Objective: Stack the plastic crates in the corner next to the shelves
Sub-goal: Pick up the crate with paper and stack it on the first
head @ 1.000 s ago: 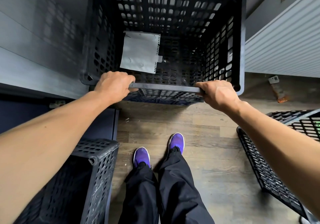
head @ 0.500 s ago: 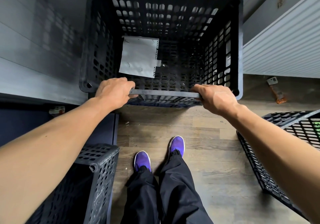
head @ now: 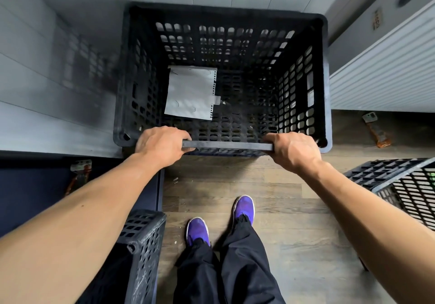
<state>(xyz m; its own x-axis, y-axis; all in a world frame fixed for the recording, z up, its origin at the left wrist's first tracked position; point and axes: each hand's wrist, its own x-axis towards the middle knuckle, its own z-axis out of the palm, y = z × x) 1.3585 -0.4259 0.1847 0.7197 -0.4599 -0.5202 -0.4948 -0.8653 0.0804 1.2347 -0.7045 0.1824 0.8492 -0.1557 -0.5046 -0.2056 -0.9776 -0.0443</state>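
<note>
Soft daylight, lattice shadow on the left wall (head: 77, 68), wide-angle bending at edges, slight motion blur

The fingertips of the left hand (head: 160, 145) and the right hand (head: 292, 150) curl over the near rim of the black perforated plastic crate (head: 223, 13) and are hidden inside it. Whatever lies under that crate, below both hands, shows only as a dark lattice strip. Below the left hand, a second black slotted crate (head: 143, 245) is partly covered by the left forearm (head: 94, 209) and cut off at the bottom edge. Right of the right hand, a third black lattice crate (head: 404, 186) runs off the frame. Beyond the right hand, a small orange-and-grey object (head: 376, 130) is too small to identify. Marks on the white paper sheet (head: 190, 92) ahead of the left hand are unreadable.
</note>
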